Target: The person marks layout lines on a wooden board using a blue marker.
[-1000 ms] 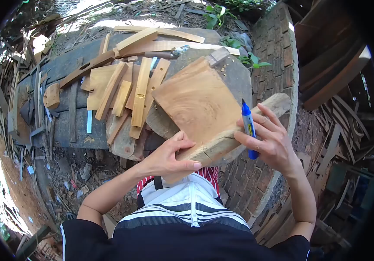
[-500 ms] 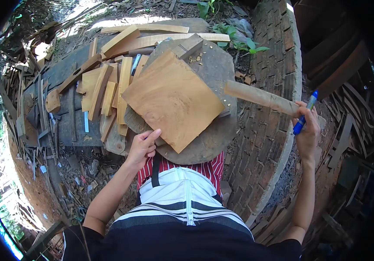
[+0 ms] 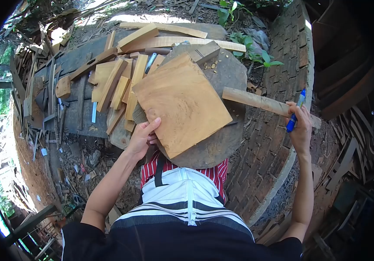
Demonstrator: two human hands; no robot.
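Observation:
A square wooden board with swirling grain lies tilted over a round wooden block in front of my lap. My left hand pinches the board's near left edge, thumb on top and fingers underneath. Off to the right, my right hand is closed around a blue marker and a long wooden strip. The far end of this strip points left, close to the board's right side. Whether it touches the block cannot be told.
Several cut wood pieces lie on a dark plank surface at the left. A light blue strip rests among them. A low brick wall runs along the right. Behind the block grow green plants.
The view has shifted, moving the scene rightward. The board has turned slightly clockwise under my left hand. My right hand has brought the strip and marker leftward, nearer the board.

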